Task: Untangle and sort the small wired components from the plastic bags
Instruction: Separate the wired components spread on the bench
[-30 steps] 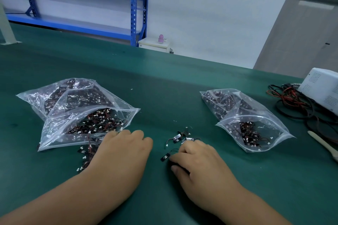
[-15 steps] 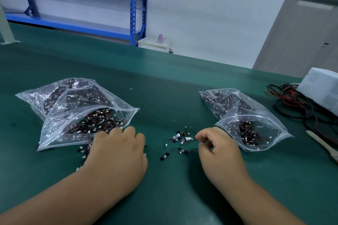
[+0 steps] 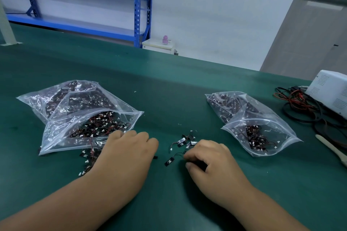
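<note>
Two clear plastic bags full of small wired components overlap at the left; the front one's mouth opens toward me. A loose pile of components spills from it. My left hand rests palm down beside this pile, fingers bent under and tips hidden. Another open bag lies at the right. Between the bags sit a few separated components. My right hand pinches the thin wire of one component, whose black tab lies on the mat.
The green mat covers the bench. Tangled black and red cables and a white box sit at the right edge, with a white stick tool in front. Blue shelving stands behind the bench.
My right hand went toward the right bag, then came back left and down to the loose components and took hold of one wire. My left hand stayed by the pile.
</note>
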`<state>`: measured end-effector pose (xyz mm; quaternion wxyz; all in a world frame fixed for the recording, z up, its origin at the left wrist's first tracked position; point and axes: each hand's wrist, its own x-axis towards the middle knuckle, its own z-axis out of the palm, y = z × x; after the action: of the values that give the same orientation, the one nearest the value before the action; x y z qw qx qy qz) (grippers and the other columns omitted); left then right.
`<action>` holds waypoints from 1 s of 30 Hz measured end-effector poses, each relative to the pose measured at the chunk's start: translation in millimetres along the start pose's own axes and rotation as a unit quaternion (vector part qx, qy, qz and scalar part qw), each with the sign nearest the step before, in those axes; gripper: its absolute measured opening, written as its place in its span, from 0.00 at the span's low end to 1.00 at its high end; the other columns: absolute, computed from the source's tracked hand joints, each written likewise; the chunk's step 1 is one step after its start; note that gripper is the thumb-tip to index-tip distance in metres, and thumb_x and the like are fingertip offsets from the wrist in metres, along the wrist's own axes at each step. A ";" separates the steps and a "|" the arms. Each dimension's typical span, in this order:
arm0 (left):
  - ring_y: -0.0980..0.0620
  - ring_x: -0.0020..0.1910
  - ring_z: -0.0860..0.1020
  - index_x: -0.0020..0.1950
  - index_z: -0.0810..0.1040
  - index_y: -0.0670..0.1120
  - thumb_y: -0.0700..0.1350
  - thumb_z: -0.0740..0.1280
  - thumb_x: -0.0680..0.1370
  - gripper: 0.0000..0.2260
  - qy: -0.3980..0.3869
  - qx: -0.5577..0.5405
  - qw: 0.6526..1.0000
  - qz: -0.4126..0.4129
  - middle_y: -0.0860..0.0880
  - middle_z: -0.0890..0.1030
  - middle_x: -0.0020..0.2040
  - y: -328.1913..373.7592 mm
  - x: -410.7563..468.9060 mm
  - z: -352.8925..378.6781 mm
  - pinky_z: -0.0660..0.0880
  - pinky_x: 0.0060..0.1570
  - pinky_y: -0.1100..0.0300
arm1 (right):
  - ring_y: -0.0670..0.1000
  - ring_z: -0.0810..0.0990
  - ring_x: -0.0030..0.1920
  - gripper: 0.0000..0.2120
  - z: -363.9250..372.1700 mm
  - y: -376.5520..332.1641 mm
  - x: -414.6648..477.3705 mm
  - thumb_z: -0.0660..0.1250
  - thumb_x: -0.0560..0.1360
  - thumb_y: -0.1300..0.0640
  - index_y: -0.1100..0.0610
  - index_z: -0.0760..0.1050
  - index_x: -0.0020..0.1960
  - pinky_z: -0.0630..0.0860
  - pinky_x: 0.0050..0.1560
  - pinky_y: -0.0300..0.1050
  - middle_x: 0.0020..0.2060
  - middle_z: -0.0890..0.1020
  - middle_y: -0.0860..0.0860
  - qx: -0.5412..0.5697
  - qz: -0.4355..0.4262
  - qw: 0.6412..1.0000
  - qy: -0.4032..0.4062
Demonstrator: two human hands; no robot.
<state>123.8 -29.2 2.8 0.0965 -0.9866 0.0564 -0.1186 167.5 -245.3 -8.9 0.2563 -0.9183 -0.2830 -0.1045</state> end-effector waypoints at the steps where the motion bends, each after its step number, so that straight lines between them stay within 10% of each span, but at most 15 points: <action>1: 0.51 0.48 0.70 0.48 0.61 0.56 0.45 0.60 0.77 0.08 -0.001 -0.003 1.000 0.003 0.55 0.63 0.42 0.3 0.2 -0.1 0.65 0.52 0.54 | 0.45 0.76 0.46 0.06 -0.3 0.4 0.3 0.67 0.70 0.50 0.45 0.80 0.46 0.72 0.52 0.49 0.40 0.78 0.40 -0.001 0.005 1.000 0.012; 11: 0.52 0.51 0.72 0.51 0.66 0.56 0.46 0.57 0.78 0.05 0.031 -0.039 0.998 0.022 0.56 0.67 0.45 3.9 -1.3 -4.5 0.66 0.53 0.55 | 0.46 0.73 0.53 0.18 4.2 -2.2 0.7 0.57 0.75 0.40 0.42 0.78 0.59 0.64 0.59 0.47 0.50 0.75 0.38 -0.071 -0.037 0.995 -0.054; 16: 0.52 0.34 0.75 0.40 0.76 0.54 0.42 0.75 0.64 0.12 0.077 -0.092 0.986 0.111 0.56 0.74 0.36 6.5 -1.6 -10.1 0.75 0.35 0.56 | 0.48 0.78 0.50 0.13 3.4 -3.3 -0.4 0.63 0.77 0.46 0.45 0.80 0.58 0.69 0.54 0.50 0.50 0.80 0.39 -0.061 -0.060 0.995 0.055; 30: 0.49 0.38 0.77 0.49 0.79 0.52 0.41 0.73 0.72 0.09 0.088 -0.176 0.970 0.144 0.54 0.78 0.40 8.8 -0.5 -4.9 0.78 0.39 0.50 | 0.49 0.70 0.35 0.15 0.7 -4.5 0.8 0.60 0.74 0.50 0.56 0.65 0.32 0.68 0.47 0.50 0.29 0.69 0.47 0.070 -0.054 0.993 0.075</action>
<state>121.3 -38.6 5.6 -0.0678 -0.9552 0.2266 -0.1780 165.6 -241.3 -7.4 0.3347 -0.8708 -0.3193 -0.1665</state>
